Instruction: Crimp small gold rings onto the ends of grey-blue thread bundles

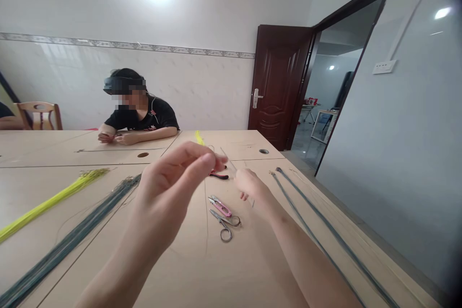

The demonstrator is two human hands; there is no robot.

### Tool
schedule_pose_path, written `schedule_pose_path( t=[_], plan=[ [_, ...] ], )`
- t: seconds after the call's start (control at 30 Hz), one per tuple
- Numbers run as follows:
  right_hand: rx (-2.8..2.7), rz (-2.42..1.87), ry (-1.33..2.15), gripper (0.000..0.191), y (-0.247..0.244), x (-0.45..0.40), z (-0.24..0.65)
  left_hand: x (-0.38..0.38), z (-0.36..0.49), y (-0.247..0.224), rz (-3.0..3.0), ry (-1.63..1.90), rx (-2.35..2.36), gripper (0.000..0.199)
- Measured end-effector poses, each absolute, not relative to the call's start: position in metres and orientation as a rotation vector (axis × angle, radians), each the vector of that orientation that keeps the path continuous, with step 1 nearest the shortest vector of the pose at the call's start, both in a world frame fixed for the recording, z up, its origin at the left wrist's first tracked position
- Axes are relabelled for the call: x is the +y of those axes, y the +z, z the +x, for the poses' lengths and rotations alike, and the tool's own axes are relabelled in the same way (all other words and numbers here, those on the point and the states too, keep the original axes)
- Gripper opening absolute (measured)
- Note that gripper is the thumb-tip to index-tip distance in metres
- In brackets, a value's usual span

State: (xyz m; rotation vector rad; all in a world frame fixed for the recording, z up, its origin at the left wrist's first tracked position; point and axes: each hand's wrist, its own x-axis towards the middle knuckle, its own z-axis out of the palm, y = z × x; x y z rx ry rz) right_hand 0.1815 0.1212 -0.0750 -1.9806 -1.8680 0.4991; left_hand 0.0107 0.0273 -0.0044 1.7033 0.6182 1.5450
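My left hand (176,178) is raised over the table, thumb and fingers pinched together on a thin pale strand (228,160). Just to its right, my right hand (250,184) is closed on the same strand, and a short pale end shows below its fingers. The strand is too fine and blurred to tell its kind. Beneath the hands lie pink thread snips (221,206) and small metal scissors (224,224). Black-and-red-handled pliers (219,176) are partly hidden behind my left hand.
Bundles of yellow cords (54,202) and grey-green cords (79,236) lie at left, with more grey-green cords (317,214) at right. A person (144,115) sits across the table (187,274). A brown door (277,82) stands open behind.
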Motion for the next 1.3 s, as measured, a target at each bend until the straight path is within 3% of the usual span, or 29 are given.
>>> schedule_pose_path(
  t=[0.1,0.27,0.53,0.67,0.73,0.83,0.93,1.03,1.23,1.3],
  plan=[
    [-1.918,-1.897,0.564,0.025,-0.052,0.109,0.167,0.044,0.014,-0.006,1.556,1.667,0.672,0.015],
    [-1.964,-1.583,0.338,0.034,-0.026,0.058,0.141,0.068,0.015,-0.008,1.28,1.796,0.828,0.015],
    [-2.018,-1.268,-0.012,0.06,-0.027,0.023,0.118,0.063,0.017,0.0,1.075,1.821,0.543,0.011],
    [-1.955,-1.062,0.304,0.07,-0.027,0.027,0.122,0.063,0.014,0.001,1.042,1.897,0.506,0.01],
    [-1.918,-1.038,0.544,0.058,-0.025,0.028,0.127,0.06,0.013,0.001,1.099,1.934,0.481,0.012],
    [-2.033,-1.05,0.88,0.022,-0.024,0.029,0.135,0.05,0.015,0.001,1.198,1.939,0.434,0.015],
    [-2.149,-0.984,1.06,0.025,-0.025,0.029,0.138,0.04,0.02,0.001,1.26,1.852,0.422,0.017],
    [-2.064,-0.941,1.018,0.025,-0.024,0.03,0.139,0.035,0.022,0.002,1.263,1.829,0.35,0.02],
    [-1.631,-0.832,0.866,0.037,-0.009,0.038,0.156,0.038,0.01,0.013,0.899,2.147,0.257,0.022],
    [-1.448,-0.699,0.768,0.03,-0.002,0.041,0.167,0.04,0.004,0.017,0.783,2.211,0.213,0.021]
  ],
)
